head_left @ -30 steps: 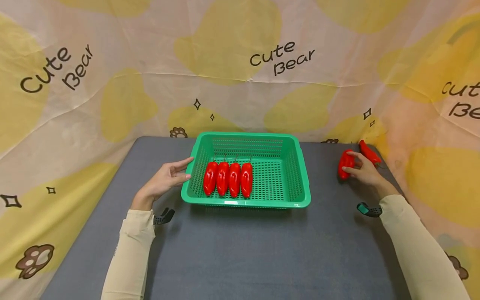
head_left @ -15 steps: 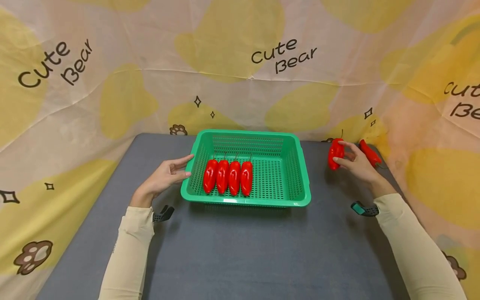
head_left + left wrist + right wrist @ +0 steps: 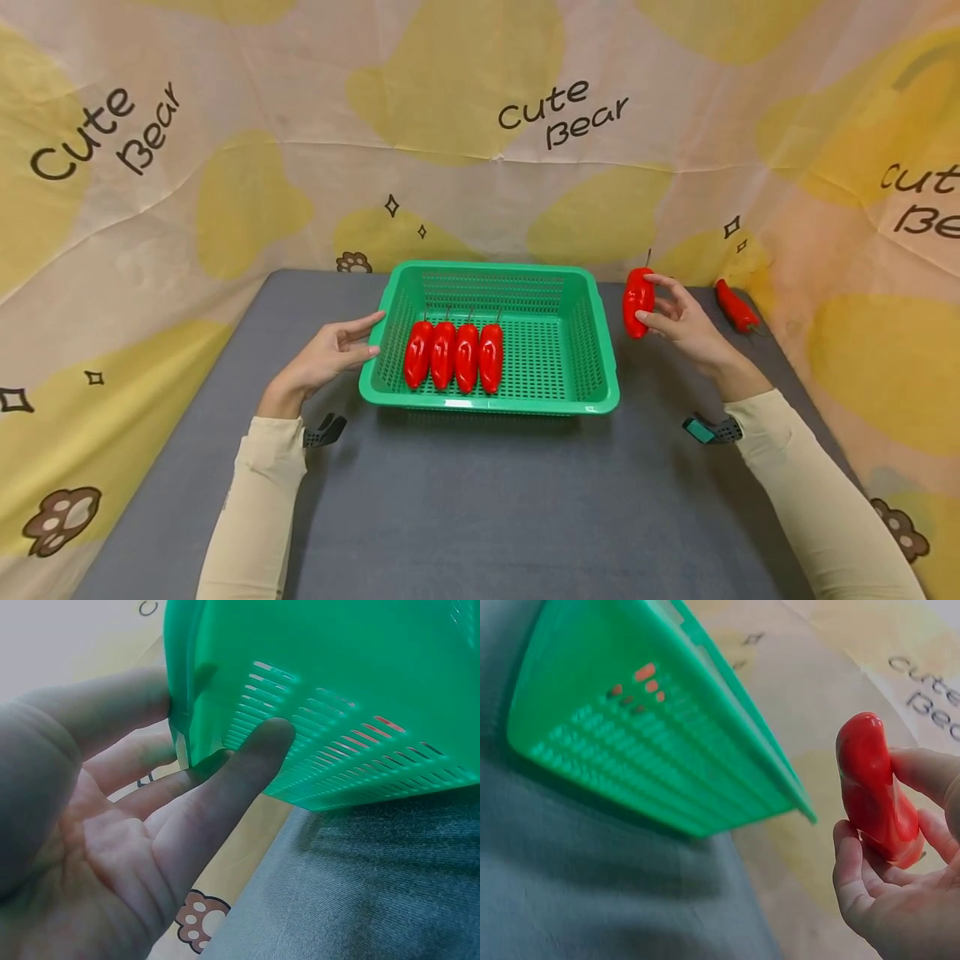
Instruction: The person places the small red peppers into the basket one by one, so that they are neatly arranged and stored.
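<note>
A green basket point(image 3: 491, 404) holds several red peppers point(image 3: 442, 357), side by side in its left half with their stems toward the back. My left hand point(image 3: 322, 360) touches the basket's left side with thumb and fingers apart; in the left wrist view its thumb point(image 3: 259, 754) lies against the slotted wall point(image 3: 337, 667). Between thumb and fingers, my right hand point(image 3: 690, 333) pinches another red pepper point(image 3: 637, 302), upright and held just right of the basket. The right wrist view shows this pepper point(image 3: 870, 787) beside the basket's end wall point(image 3: 660, 750).
One more red pepper point(image 3: 736, 308) lies at the back right corner of the grey table point(image 3: 510, 508). A patterned cloth point(image 3: 450, 83) hangs behind the table and along both sides.
My right hand has lifted the pepper from the back right and carried it left, close to the basket. The left hand has stayed at the basket's left side.
</note>
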Available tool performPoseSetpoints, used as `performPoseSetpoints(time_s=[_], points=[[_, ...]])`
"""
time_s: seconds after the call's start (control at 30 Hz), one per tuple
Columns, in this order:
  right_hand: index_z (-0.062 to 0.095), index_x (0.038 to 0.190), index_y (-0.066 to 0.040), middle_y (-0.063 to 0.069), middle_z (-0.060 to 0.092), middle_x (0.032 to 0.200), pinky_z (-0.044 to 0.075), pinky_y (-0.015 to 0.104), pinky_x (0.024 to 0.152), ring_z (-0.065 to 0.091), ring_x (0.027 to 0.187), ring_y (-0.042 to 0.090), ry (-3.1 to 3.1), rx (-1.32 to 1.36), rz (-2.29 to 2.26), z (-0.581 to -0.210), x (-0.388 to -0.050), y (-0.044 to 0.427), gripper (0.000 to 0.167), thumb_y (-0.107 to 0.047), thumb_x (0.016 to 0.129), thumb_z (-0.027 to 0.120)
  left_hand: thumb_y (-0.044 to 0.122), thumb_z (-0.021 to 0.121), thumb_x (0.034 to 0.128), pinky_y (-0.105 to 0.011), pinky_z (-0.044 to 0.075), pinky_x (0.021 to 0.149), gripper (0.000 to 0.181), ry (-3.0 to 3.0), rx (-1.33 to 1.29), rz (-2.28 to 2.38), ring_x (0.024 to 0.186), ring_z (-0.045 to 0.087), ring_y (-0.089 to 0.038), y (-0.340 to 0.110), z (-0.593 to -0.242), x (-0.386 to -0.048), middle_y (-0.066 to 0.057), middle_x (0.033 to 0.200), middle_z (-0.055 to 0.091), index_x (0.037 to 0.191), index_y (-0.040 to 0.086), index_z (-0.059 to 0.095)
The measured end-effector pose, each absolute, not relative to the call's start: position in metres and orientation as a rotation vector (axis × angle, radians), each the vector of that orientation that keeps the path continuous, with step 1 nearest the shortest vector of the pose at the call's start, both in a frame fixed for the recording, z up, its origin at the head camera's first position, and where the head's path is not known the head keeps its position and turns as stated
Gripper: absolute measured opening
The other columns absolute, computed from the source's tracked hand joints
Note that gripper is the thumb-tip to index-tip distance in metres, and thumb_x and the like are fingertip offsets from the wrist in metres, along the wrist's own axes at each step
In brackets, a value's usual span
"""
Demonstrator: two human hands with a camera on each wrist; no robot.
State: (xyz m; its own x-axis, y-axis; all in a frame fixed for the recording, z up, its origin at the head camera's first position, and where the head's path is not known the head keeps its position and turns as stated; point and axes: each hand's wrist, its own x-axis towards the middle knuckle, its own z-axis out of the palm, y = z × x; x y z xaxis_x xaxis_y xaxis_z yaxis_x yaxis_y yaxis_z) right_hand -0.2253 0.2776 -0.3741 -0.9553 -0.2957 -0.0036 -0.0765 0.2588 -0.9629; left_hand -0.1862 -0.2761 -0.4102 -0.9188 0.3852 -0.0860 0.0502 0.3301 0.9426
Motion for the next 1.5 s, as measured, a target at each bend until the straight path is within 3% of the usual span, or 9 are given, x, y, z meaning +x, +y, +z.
performPoseSetpoints(time_s=[0.43,0.93,1.33,1.5], points=[[0.030,0.146,-0.023,-0.001,0.055,0.126,0.055,0.018,0.081,0.063,0.100,0.007,2.097,-0.481,-1.902,-0.373,-0.213,0.247,0.051,-0.006,0.104,0.053,0.019,0.063,0.1013,-0.026,0.057,0.092,0.066,2.313,0.405,1.618,0.142,0.043,-0.040,-0.276,-0.411,-0.185,-0.015,0.166,0.029,0.159,0.009,0.032],[0.024,0.154,-0.021,0.001,0.041,0.141,0.057,0.026,0.088,0.050,0.121,0.020,2.033,-0.502,-1.859,-0.369,-0.211,0.214,0.059,-0.007,0.105,0.052,0.019,0.063,0.1011,-0.027,0.058,0.092,0.066,2.311,0.412,1.622,0.143,0.043,-0.041,-0.276,-0.412,-0.186,-0.015,0.166,0.029,0.159,0.008,0.032],[0.025,0.155,-0.019,0.013,0.038,0.147,0.058,0.030,0.087,0.052,0.119,0.021,2.039,-0.458,-1.842,-0.372,-0.211,0.191,0.059,-0.008,0.104,0.054,0.019,0.064,0.1010,-0.022,0.055,0.094,0.066,2.309,0.416,1.624,0.148,0.037,-0.041,-0.278,-0.413,-0.187,-0.014,0.167,0.028,0.159,0.008,0.033],[0.024,0.156,-0.016,0.019,0.035,0.152,0.057,0.030,0.088,0.065,0.104,0.016,2.065,-0.422,-1.837,-0.374,-0.208,0.179,0.063,-0.004,0.102,0.054,0.018,0.064,0.1009,-0.021,0.055,0.093,0.066,2.306,0.416,1.627,0.148,0.037,-0.041,-0.276,-0.412,-0.187,-0.014,0.166,0.028,0.158,0.007,0.033]])
